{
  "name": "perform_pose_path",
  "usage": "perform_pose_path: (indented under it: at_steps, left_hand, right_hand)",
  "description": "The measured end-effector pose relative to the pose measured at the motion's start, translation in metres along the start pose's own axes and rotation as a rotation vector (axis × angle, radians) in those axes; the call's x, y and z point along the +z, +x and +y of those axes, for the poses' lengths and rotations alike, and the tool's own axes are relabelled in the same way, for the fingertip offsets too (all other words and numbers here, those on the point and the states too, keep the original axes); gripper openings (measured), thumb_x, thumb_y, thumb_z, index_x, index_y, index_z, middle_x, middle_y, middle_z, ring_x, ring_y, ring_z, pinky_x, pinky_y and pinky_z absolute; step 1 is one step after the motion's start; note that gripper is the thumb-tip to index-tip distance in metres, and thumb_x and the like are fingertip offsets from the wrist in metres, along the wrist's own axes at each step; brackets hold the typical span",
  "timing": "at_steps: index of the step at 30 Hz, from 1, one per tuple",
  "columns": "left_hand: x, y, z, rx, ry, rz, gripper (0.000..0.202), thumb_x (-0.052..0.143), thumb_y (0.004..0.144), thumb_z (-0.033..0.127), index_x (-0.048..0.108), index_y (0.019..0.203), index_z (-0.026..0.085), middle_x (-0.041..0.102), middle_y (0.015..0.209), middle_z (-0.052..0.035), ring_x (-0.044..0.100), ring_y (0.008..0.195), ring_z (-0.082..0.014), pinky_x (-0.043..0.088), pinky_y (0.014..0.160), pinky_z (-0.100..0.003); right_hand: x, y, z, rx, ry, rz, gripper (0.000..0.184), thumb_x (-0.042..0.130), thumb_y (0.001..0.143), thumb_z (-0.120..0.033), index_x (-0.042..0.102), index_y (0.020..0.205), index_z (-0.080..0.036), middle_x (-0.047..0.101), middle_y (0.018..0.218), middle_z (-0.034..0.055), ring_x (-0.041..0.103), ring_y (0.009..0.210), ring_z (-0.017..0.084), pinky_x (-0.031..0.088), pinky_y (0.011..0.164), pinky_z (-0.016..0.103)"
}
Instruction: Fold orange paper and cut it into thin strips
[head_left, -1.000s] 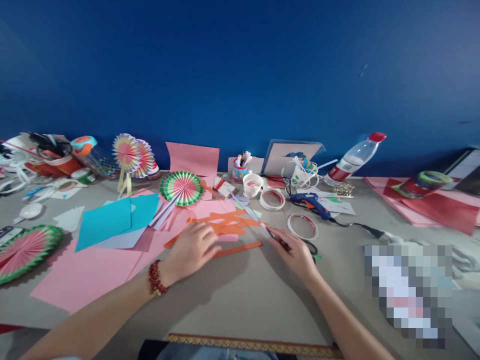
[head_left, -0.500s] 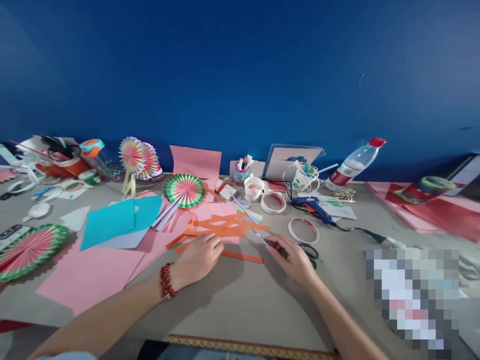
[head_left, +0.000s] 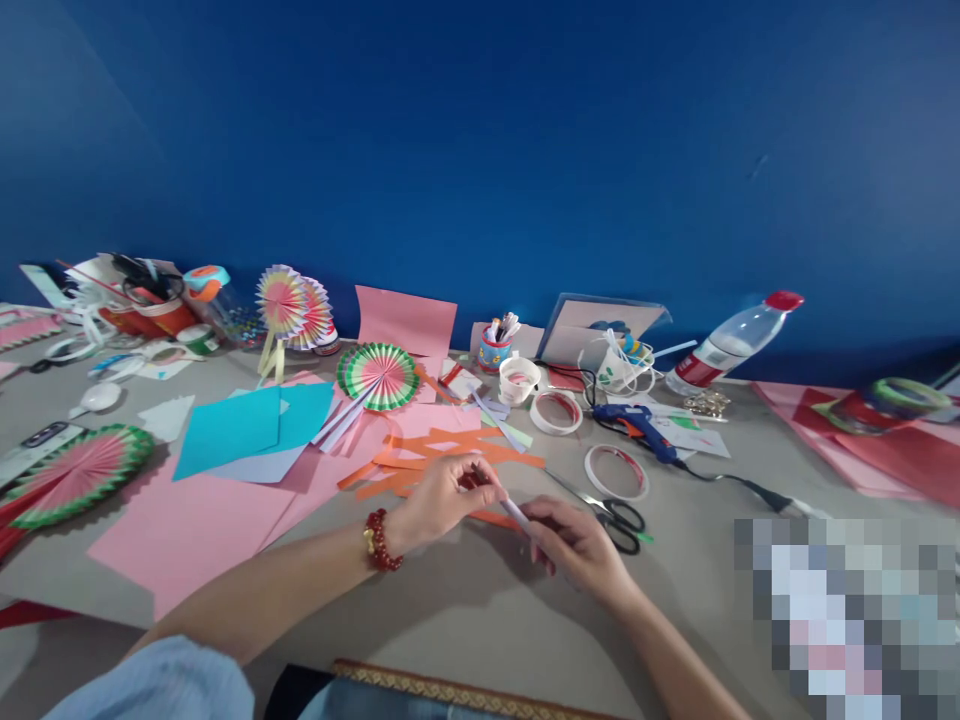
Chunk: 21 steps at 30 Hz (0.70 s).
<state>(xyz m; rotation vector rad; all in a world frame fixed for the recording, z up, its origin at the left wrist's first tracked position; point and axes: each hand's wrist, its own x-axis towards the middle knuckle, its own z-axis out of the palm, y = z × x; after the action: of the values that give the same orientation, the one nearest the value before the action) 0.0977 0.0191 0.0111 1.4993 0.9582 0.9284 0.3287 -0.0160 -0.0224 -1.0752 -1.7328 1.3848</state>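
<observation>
My left hand point(head_left: 439, 498), with a red bead bracelet at the wrist, is raised just above the table, its fingers pinched on one end of a thin pale paper strip point(head_left: 514, 513). My right hand point(head_left: 574, 542) is closed on the strip's other end, close in front of the left. Beneath and behind them lies a heap of orange paper strips point(head_left: 442, 452) on pink paper point(head_left: 187, 530). Scissors point(head_left: 613, 514) with black handles rest on the table just right of my right hand.
Tape rolls point(head_left: 616, 472), a blue glue gun point(head_left: 634, 424) with cord, paper cups point(head_left: 517, 378), a water bottle point(head_left: 731, 342), folded paper fans point(head_left: 377, 375), blue paper point(head_left: 251, 428) and red sheets point(head_left: 885, 445) crowd the grey table. A blue wall stands behind.
My right hand has let go of the scissors, which now lie on the table. Both hands have lifted and come together on a pale strip. The view shifted slightly left.
</observation>
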Motion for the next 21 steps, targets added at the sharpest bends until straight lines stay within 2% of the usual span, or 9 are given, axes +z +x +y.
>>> perform_pose_path:
  at_steps: [5, 9, 12, 15, 17, 18, 19, 20, 21]
  left_hand:
    - [0.0, -0.003, 0.0, 0.021, -0.01, 0.001, 0.018, 0.073, 0.082, 0.031, 0.068, 0.074, 0.016, 0.065, 0.074, -0.0003, 0.056, 0.07, -0.012, 0.043, 0.068, -0.023]
    - [-0.005, -0.006, 0.004, 0.013, -0.018, -0.003, 0.019, 0.074, 0.082, 0.033, 0.07, 0.075, 0.016, 0.067, 0.076, -0.0019, 0.06, 0.074, -0.0135, 0.046, 0.071, -0.023]
    - [-0.019, -0.003, 0.012, -0.016, -0.03, 0.107, 0.023, 0.072, 0.082, 0.037, 0.068, 0.075, 0.016, 0.069, 0.077, -0.0027, 0.062, 0.075, -0.0146, 0.049, 0.073, -0.024]
    - [-0.053, -0.005, 0.029, 0.038, 0.069, 0.273, 0.025, 0.072, 0.082, 0.04, 0.067, 0.073, 0.017, 0.07, 0.076, -0.0026, 0.064, 0.075, -0.0157, 0.051, 0.074, -0.026]
    - [-0.084, -0.021, 0.041, 0.085, 0.214, 0.299, 0.025, 0.068, 0.087, 0.04, 0.069, 0.076, 0.018, 0.071, 0.079, -0.0031, 0.065, 0.076, -0.0168, 0.052, 0.073, -0.026]
    - [-0.101, -0.034, 0.045, 0.108, 0.308, 0.22, 0.027, 0.063, 0.092, 0.04, 0.071, 0.077, 0.019, 0.072, 0.082, -0.0038, 0.067, 0.08, -0.0178, 0.052, 0.076, -0.027]
    - [-0.118, -0.052, 0.048, 0.112, 0.414, 0.09, 0.028, 0.06, 0.094, 0.038, 0.073, 0.078, 0.02, 0.073, 0.083, -0.0037, 0.068, 0.08, -0.0183, 0.052, 0.078, -0.027]
    - [-0.135, -0.074, 0.047, 0.153, 0.518, -0.025, 0.029, 0.058, 0.095, 0.037, 0.074, 0.077, 0.022, 0.073, 0.08, -0.0023, 0.068, 0.077, -0.018, 0.053, 0.077, -0.027]
    - [-0.151, -0.098, 0.045, 0.178, 0.646, -0.092, 0.03, 0.057, 0.095, 0.035, 0.074, 0.074, 0.024, 0.072, 0.075, 0.0001, 0.067, 0.073, -0.0164, 0.052, 0.074, -0.025]
  right_hand:
    - [0.001, 0.0, -0.011, -0.008, 0.018, 0.001, 0.037, 0.055, 0.096, -0.054, 0.066, 0.096, -0.019, 0.057, 0.072, -0.0003, 0.051, 0.049, 0.009, 0.04, 0.042, 0.02]
    - [0.0, -0.001, -0.01, -0.012, 0.059, -0.031, 0.034, 0.055, 0.098, -0.05, 0.066, 0.095, -0.018, 0.057, 0.074, -0.0005, 0.048, 0.046, 0.007, 0.037, 0.04, 0.018]
    - [-0.002, -0.002, -0.004, -0.006, 0.036, -0.061, 0.034, 0.056, 0.097, -0.05, 0.068, 0.099, -0.018, 0.058, 0.079, 0.0008, 0.049, 0.047, 0.006, 0.036, 0.04, 0.018]
    - [-0.005, -0.003, 0.002, 0.022, 0.022, -0.079, 0.035, 0.057, 0.097, -0.05, 0.069, 0.098, -0.017, 0.058, 0.08, 0.0011, 0.05, 0.047, 0.006, 0.037, 0.04, 0.017]
    - [-0.006, -0.003, 0.003, 0.044, 0.04, -0.071, 0.036, 0.057, 0.097, -0.051, 0.069, 0.099, -0.017, 0.058, 0.078, 0.0006, 0.05, 0.048, 0.006, 0.037, 0.04, 0.017]
    - [-0.007, -0.003, 0.003, 0.053, 0.051, -0.064, 0.036, 0.057, 0.097, -0.051, 0.069, 0.099, -0.017, 0.057, 0.077, 0.0003, 0.05, 0.048, 0.006, 0.038, 0.041, 0.017]
    - [-0.007, -0.003, 0.002, 0.062, 0.06, -0.058, 0.036, 0.057, 0.097, -0.051, 0.068, 0.1, -0.017, 0.057, 0.075, -0.0001, 0.05, 0.048, 0.007, 0.038, 0.041, 0.017]
    - [-0.007, -0.002, 0.001, 0.071, 0.066, -0.055, 0.037, 0.058, 0.096, -0.052, 0.068, 0.1, -0.017, 0.056, 0.074, -0.0004, 0.05, 0.048, 0.007, 0.038, 0.041, 0.018]
    - [-0.008, -0.002, 0.0, 0.079, 0.069, -0.055, 0.037, 0.058, 0.096, -0.052, 0.068, 0.1, -0.017, 0.056, 0.073, -0.0005, 0.05, 0.049, 0.007, 0.038, 0.041, 0.017]
